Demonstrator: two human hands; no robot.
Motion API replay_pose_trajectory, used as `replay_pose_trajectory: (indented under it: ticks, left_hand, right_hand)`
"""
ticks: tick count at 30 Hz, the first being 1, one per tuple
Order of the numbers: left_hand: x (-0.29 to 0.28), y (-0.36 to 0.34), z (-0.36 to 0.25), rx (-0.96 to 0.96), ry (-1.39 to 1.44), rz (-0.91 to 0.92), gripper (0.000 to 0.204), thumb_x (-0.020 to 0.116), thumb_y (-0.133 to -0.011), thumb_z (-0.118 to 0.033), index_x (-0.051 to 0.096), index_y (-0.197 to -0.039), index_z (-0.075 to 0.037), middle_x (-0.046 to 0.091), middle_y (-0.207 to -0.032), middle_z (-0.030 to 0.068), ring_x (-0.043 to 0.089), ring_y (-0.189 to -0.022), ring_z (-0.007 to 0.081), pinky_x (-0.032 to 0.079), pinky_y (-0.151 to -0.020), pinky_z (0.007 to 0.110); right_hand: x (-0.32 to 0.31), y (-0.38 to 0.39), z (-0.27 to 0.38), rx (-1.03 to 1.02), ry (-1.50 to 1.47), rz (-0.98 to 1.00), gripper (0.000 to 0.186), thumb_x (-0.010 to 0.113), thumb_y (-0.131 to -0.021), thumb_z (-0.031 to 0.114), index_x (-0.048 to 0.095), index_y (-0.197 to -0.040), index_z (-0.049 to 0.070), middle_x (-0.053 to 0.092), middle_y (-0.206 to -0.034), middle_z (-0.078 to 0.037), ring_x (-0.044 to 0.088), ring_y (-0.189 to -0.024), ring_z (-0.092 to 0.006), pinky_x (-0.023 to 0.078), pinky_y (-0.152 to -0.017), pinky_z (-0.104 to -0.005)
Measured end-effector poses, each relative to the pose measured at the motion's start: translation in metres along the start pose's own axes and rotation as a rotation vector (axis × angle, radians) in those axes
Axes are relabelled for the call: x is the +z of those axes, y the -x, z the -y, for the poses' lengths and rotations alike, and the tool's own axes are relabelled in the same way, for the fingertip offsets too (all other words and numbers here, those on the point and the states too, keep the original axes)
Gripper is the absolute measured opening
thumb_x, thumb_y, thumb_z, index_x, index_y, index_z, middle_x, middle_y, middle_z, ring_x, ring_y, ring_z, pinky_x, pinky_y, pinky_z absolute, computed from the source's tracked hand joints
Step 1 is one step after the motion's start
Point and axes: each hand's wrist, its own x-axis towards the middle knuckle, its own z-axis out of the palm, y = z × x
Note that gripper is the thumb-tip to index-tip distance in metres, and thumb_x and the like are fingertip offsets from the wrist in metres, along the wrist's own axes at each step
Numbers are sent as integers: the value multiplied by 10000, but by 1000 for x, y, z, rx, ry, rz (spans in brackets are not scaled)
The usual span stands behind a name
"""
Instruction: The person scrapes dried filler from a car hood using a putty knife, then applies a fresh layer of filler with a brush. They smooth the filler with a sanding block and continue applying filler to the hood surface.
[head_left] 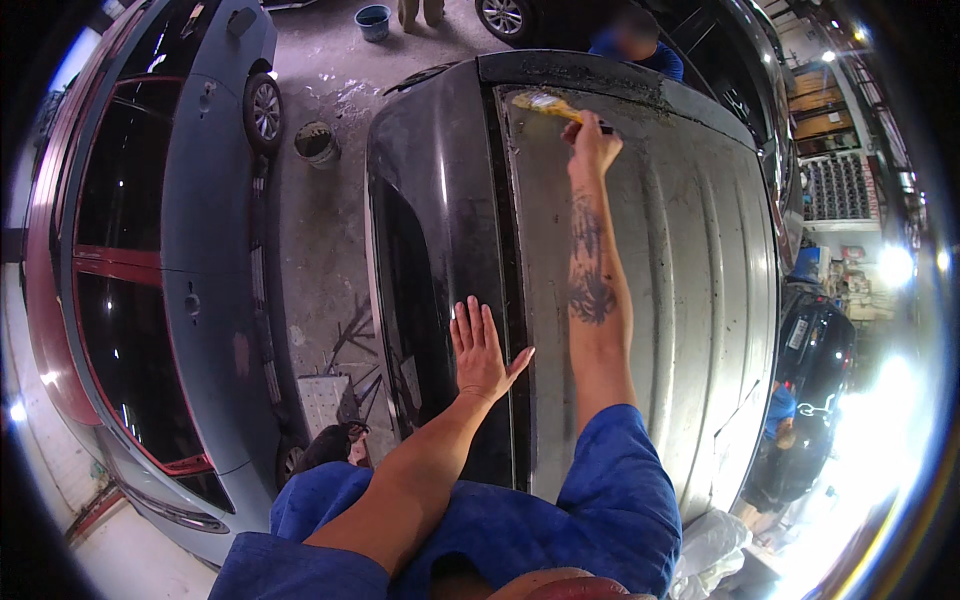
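My right hand point(594, 148) reaches far forward over a vehicle's ribbed, dull grey roof point(640, 240), closed around a paintbrush point(548, 105). The brush is yellowish with a pale, whitish patch, and its head lies at the roof's far left corner, beside the dark groove. Flat on the glossy black side strip point(450, 240) of the same vehicle rests my left hand point(482, 355), fingers stretched and thumb apart, holding nothing. A dark, rough-looking band point(600, 72) runs along the roof's far edge.
At left stands a grey car point(215, 290) with red window frames. Between the vehicles, a bucket point(317, 145) and a metal step point(330, 400) are on the floor. A blue bucket point(373, 22) is farther off. Another person point(650, 55) is beyond the roof; a dark car point(815, 350) stands right.
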Motion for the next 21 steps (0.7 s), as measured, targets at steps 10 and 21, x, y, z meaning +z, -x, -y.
replay_pose_trajectory:
  ticks: [10, 21]
  left_hand:
    - [0, -1, 0, -9, 33, 13, 1068, 627, -844, -608, 139, -1501, 78, 91, -1588, 288, 89, -1474, 462, 95, -1197, 552]
    - [-1, 0, 1, -26, 31, 64, 1065, 597, -857, -633, 133, -1508, 70, 68, -1591, 288, 52, -1484, 444, 70, -1202, 531]
  right_hand:
    - [15, 3, 24, -1062, 1042, 848, 340, 626, -884, 113, 588, -1217, 58, 535, -983, -114, 594, -945, -331, 504, -809, -446]
    - [-41, 34, -11, -1169, 1246, 782, 374, 673, -859, 106, 623, -1229, 110, 539, -1049, -59, 554, -1003, -259, 429, -845, -426]
